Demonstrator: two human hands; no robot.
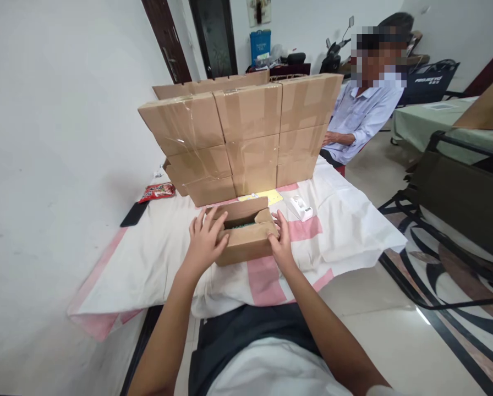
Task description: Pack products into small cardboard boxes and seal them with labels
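Observation:
A small cardboard box (246, 247) sits on the cloth in front of me, its top flaps raised. Through the gap in the top, something dark and greenish shows, too little to name. My left hand (207, 236) holds the box's left end, thumb at the near edge and fingers spread over the side flap. Around the right end is my right hand (282, 236), its thumb on the near corner and fingers along the side. Just right of the box lies a white tape dispenser (302, 209). Behind it, a yellow sheet (273, 196) lies partly hidden.
Taped cardboard boxes (252, 137) stand stacked like a wall across the table's far side. A red packet (158, 191) and a black phone (134, 214) lie at left by the wall. Another person (362, 110) sits beyond the stack. A folding chair (456, 203) is at right.

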